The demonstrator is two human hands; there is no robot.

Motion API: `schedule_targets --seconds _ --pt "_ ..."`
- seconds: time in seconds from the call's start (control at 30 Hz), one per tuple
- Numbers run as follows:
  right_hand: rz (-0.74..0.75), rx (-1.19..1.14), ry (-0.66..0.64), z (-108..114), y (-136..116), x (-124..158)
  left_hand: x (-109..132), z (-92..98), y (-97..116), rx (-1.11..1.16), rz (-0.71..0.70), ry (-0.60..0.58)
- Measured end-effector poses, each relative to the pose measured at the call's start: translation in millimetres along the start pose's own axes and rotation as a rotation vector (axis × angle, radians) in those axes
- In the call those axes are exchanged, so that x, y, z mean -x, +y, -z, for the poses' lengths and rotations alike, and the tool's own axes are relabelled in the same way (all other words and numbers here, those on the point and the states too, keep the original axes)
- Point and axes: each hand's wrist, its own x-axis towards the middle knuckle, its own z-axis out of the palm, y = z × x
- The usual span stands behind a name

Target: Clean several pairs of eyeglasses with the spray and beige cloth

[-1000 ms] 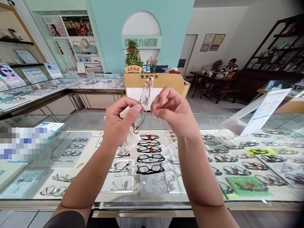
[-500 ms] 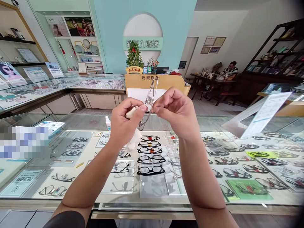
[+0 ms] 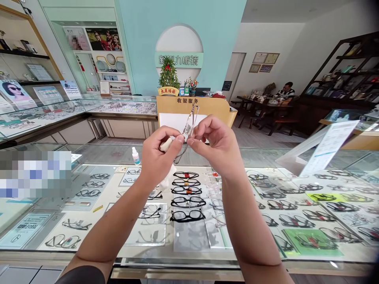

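A pair of thin-rimmed eyeglasses (image 3: pixel 194 113) is held up on edge above the glass counter, between my two hands. My left hand (image 3: pixel 156 156) is closed, pinching the eyeglasses at the lens side. A white cloth (image 3: pixel 166 145) is bunched in the same hand, and part of it hangs below. My right hand (image 3: pixel 220 148) has thumb and forefinger pinched on the thin frame, the other fingers curled. The fingertips partly hide the eyeglasses' middle. Beneath, inside the counter, lies a column of black-framed glasses (image 3: pixel 187 215).
A small white spray bottle (image 3: pixel 135 156) stands on the glass counter (image 3: pixel 97 152), left of my hands. More glasses fill the case on both sides. A slanted sign stand (image 3: pixel 328 146) is at the right. Beyond are a cashier desk (image 3: pixel 219 110) and a seated person (image 3: pixel 286 91).
My right thumb and forefinger have shifted slightly left and now sit closer to my left fingertips on the frame. The view has tilted up a little.
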Motion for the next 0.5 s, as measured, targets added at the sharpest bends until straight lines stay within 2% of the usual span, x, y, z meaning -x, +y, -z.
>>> schedule_targets --seconds 0.5 --pt "0.031 0.055 -0.025 0.4 -7.5 0.0 -4.8 8.1 -1.6 -0.031 -0.031 -0.091"
